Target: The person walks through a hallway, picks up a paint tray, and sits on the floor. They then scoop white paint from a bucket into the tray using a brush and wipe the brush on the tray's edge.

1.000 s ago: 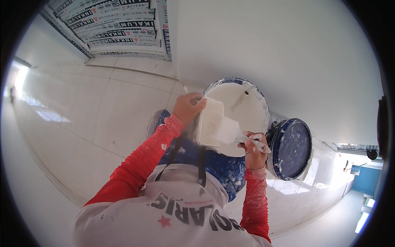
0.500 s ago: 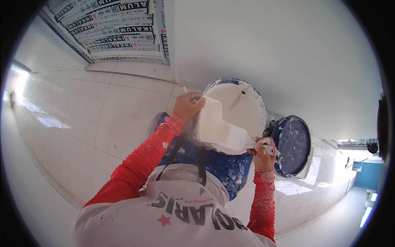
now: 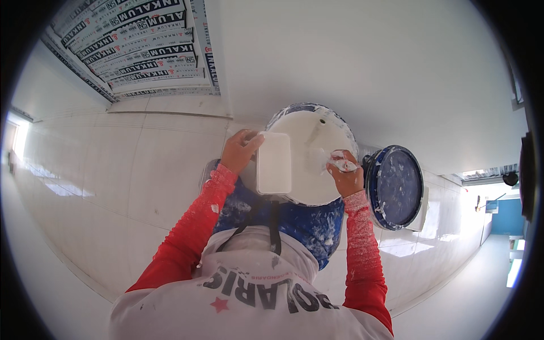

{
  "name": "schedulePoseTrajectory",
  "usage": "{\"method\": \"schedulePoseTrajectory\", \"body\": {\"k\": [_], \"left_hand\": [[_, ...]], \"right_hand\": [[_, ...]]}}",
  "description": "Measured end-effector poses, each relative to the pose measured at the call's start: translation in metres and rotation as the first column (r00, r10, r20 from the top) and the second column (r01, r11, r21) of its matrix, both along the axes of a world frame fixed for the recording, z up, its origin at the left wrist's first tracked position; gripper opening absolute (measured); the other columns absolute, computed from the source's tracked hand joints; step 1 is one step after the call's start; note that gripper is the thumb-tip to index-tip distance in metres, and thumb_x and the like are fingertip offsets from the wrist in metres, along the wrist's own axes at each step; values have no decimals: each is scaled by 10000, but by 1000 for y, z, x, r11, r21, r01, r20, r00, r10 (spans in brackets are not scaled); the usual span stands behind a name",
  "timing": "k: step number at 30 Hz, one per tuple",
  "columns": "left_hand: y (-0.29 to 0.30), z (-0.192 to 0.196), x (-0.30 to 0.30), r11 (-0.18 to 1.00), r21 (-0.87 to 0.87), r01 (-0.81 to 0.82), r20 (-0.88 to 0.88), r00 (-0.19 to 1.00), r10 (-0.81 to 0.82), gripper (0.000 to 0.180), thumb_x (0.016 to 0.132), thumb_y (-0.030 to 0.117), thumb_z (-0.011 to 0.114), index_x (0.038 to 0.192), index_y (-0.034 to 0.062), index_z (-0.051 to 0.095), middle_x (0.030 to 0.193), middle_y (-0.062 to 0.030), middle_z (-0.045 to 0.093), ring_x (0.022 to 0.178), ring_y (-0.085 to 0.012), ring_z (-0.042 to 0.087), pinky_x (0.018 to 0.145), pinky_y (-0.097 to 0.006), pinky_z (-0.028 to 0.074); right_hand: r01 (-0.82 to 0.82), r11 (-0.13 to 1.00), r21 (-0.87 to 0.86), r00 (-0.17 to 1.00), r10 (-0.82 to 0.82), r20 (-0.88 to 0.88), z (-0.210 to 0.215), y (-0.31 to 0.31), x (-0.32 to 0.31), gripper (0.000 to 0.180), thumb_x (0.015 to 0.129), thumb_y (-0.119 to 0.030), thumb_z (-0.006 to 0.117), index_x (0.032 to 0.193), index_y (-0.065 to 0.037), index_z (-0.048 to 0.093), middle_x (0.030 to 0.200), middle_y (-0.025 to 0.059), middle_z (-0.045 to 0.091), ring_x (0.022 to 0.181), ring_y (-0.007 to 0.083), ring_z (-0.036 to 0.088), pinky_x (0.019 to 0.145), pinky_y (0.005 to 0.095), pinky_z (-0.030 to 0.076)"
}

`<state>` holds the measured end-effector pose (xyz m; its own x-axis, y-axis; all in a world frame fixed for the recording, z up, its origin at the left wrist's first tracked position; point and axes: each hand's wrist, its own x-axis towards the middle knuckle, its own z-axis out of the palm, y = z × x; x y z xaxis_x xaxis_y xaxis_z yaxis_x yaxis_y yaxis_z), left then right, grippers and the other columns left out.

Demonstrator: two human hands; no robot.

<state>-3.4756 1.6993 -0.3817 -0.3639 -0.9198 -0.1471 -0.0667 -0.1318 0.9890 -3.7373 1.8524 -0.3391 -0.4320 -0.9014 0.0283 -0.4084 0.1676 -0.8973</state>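
Note:
A blue drum [image 3: 333,218], smeared with white and filled with white paint [image 3: 309,161], stands directly in front of me. My left hand [image 3: 241,148] grips the edge of a white rectangular container [image 3: 274,167], held over the drum's left side. White paint coats the inside of the container. My right hand [image 3: 347,177] is closed round the paint-smeared handle of a paintbrush [image 3: 343,161] at the drum's right side. The brush's bristles are blurred and partly hidden at the paint, so I cannot tell how deep they are.
A second blue drum, with a blue lid [image 3: 398,187] spattered white, stands to the right. A plain white wall [image 3: 362,62] rises behind both drums. At the upper left is a frame [image 3: 141,45] covered in printed film. Pale tiles cover the floor [image 3: 113,164].
The brush has left the container's edge and moved with my right hand up and left over the drum's paint. The container remains in my left hand, slightly shifted left in the picture.

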Motion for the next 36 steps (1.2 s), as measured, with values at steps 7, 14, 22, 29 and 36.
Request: {"method": "schedulePoseTrajectory", "body": {"k": [7, 14, 22, 29, 36], "left_hand": [[19, -4, 4, 996, -11, -88, -5, 996, 88, 396, 906, 325, 639, 1067, -35, 661, 944, -81, 702, 862, -134, 629, 783, -284, 490], [29, -9, 12, 998, -7, -67, -41, 997, 67, 396, 923, 305, 626, 1129, -32, 649, 1010, -84, 697, 933, -133, 613, 842, -281, 476], [34, -9, 17, 999, 39, 24, -112, 993, -20, 443, 929, 295, 624, 1221, -37, 597, 977, -57, 673, 838, -96, 627, 702, -227, 518], [21, 3, 14, 993, -50, 108, 18, 994, -107, 457, 900, 299, 642, 1219, -25, 600, 923, -54, 679, 764, -99, 632, 657, -237, 520], [14, 14, 4, 976, -206, 66, 252, 968, -12, 490, 852, 317, 692, 1186, -32, 613, 844, -80, 669, 715, -111, 589, 668, -258, 497]], "right_hand": [[-152, 948, 280, 935, 229, -270, -76, -76, 15, 299, 769, -117, 685, 1065, -98, 641, 983, 149, 681, 899, 299, 664, 814, 376, 521], [-125, 844, 522, 867, 348, -355, -129, -96, 30, 260, 772, -170, 643, 1031, -166, 672, 993, 198, 678, 930, 368, 650, 847, 434, 516], [-25, 981, 194, 963, -29, 267, -48, -53, -11, 287, 759, -121, 733, 1014, -14, 659, 888, 88, 698, 752, 157, 673, 635, 276, 556], [378, 911, -167, 847, -267, 459, 30, 25, -32, 231, 831, -80, 677, 1035, -9, 596, 908, 73, 651, 710, 154, 646, 564, 267, 540], [433, 871, -231, 682, -149, 716, 39, 36, 4, 170, 856, -70, 643, 1011, -43, 578, 868, 83, 643, 680, 190, 647, 547, 304, 527]]}}
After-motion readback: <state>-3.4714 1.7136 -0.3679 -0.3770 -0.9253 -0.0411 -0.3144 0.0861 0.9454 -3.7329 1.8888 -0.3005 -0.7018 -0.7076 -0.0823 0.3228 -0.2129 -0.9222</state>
